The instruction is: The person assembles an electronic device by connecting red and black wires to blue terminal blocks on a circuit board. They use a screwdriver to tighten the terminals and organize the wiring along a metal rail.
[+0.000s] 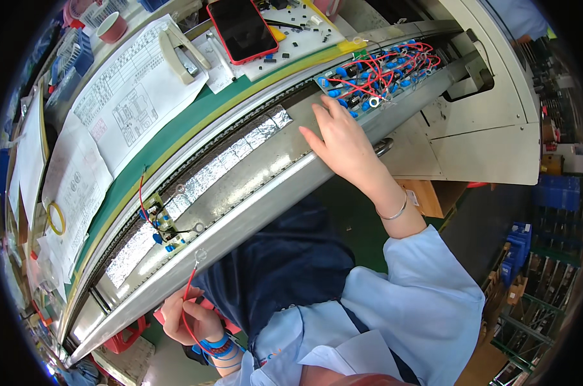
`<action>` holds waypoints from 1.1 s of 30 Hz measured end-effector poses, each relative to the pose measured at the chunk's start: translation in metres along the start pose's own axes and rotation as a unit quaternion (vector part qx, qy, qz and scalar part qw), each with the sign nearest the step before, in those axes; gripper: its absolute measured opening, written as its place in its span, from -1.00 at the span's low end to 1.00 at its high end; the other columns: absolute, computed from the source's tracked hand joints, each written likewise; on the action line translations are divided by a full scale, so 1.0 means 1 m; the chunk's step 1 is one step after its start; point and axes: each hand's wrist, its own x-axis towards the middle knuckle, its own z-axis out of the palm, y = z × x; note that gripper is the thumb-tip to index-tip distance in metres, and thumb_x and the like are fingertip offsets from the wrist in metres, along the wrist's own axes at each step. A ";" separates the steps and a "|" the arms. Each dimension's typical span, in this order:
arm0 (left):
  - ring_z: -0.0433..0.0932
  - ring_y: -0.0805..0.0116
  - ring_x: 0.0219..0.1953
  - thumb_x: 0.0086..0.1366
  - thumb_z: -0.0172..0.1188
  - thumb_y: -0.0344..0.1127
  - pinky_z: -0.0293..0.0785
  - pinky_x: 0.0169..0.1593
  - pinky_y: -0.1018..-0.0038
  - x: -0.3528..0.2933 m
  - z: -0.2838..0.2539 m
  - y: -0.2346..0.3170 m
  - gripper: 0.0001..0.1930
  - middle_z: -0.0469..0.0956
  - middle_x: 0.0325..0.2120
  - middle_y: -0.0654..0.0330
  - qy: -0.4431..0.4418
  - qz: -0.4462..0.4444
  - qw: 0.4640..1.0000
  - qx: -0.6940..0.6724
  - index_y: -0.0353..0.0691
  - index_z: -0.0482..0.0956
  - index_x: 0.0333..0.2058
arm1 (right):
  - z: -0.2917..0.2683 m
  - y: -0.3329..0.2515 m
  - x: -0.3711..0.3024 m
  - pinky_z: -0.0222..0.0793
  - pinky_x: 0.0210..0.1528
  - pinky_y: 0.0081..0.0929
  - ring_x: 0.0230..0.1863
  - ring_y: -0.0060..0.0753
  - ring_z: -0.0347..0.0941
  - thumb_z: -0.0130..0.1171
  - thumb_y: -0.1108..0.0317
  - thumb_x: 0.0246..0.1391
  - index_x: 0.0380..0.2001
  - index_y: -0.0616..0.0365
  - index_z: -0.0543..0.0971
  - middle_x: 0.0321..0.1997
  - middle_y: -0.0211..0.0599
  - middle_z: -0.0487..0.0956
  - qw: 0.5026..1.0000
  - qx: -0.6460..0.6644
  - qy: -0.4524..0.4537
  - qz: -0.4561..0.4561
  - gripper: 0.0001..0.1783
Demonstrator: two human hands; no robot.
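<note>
My left hand (pixel 191 315), with a blue wrist strap, pinches a red wire (pixel 188 289) below the conveyor's near rail. A ring terminal at the wire's upper end stands by the rail. My right hand (pixel 346 141) reaches over the conveyor, fingers apart and holding nothing. Its fingertips are close to a row of circuit boards (pixel 384 74) crowded with blue parts, red wires and ring terminals; whether they touch it I cannot tell. A single small circuit board (pixel 164 222) lies on the conveyor to the left, with red and black wires and ring terminals.
The conveyor (pixel 272 151) curves across, with a metal near rail and a machine housing (pixel 484 128) at its right end. Beyond it are papers (pixel 134 106), a stapler (pixel 179 51), a red-cased phone (pixel 243 29), a yellow tape ring (pixel 56 219) and loose black parts.
</note>
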 end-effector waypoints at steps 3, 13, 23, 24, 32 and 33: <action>0.44 0.36 -0.60 0.30 0.01 -0.49 0.40 -0.48 0.52 0.000 0.001 0.000 -0.88 0.48 -0.52 0.03 0.004 -0.001 1.000 0.000 -0.35 0.31 -0.22 | -0.003 0.004 0.001 0.33 0.09 -0.20 0.03 0.13 0.37 0.17 0.22 0.08 -0.15 0.50 0.42 0.01 0.27 0.38 1.000 0.005 -0.016 0.025 -0.52; 0.41 0.40 -0.61 0.31 0.00 -0.49 0.37 -0.51 0.56 0.004 0.003 0.003 -0.90 0.47 -0.54 0.06 -0.003 -0.002 1.000 0.003 -0.35 0.33 -0.22 | -0.007 0.017 0.000 0.40 -0.04 -0.21 -0.13 0.07 0.44 0.15 0.24 0.08 -0.33 0.44 0.45 -0.18 0.17 0.44 1.000 -0.016 0.003 0.019 -0.63; 0.40 0.42 -0.63 0.32 -0.02 -0.51 0.37 -0.55 0.59 0.002 0.001 0.000 -0.91 0.46 -0.52 0.04 -0.004 0.005 1.000 0.008 -0.35 0.31 -0.22 | -0.013 0.055 0.008 0.41 -0.06 -0.20 -0.14 0.06 0.45 0.15 0.29 0.06 -0.37 0.46 0.49 -0.23 0.11 0.47 0.998 -0.030 0.022 0.044 -0.67; 0.40 0.41 -0.63 0.32 -0.02 -0.52 0.37 -0.55 0.59 0.002 0.001 -0.001 -0.91 0.46 -0.52 0.04 -0.005 0.009 1.000 0.008 -0.35 0.31 -0.22 | -0.016 0.059 0.009 0.41 -0.05 -0.19 -0.14 0.06 0.46 0.15 0.29 0.06 -0.37 0.46 0.50 -0.23 0.12 0.48 0.998 -0.031 0.023 0.050 -0.67; 0.41 0.42 -0.60 0.33 -0.04 -0.52 0.38 -0.55 0.59 0.000 0.001 0.000 -0.92 0.46 -0.51 0.05 -0.008 -0.009 1.000 0.004 -0.36 0.30 -0.22 | -0.027 0.101 0.021 0.41 -0.09 -0.17 -0.19 0.06 0.46 0.13 0.29 0.06 -0.44 0.40 0.51 -0.30 0.08 0.50 0.994 -0.067 0.022 0.087 -0.71; 0.41 0.42 -0.60 0.33 -0.04 -0.52 0.37 -0.55 0.60 0.001 0.003 0.001 -0.92 0.46 -0.51 0.05 -0.009 -0.006 1.000 0.009 -0.36 0.30 -0.22 | -0.026 0.113 0.021 0.41 -0.09 -0.16 -0.19 0.06 0.46 0.12 0.29 0.07 -0.45 0.39 0.51 -0.32 0.08 0.50 0.994 -0.074 0.036 0.078 -0.71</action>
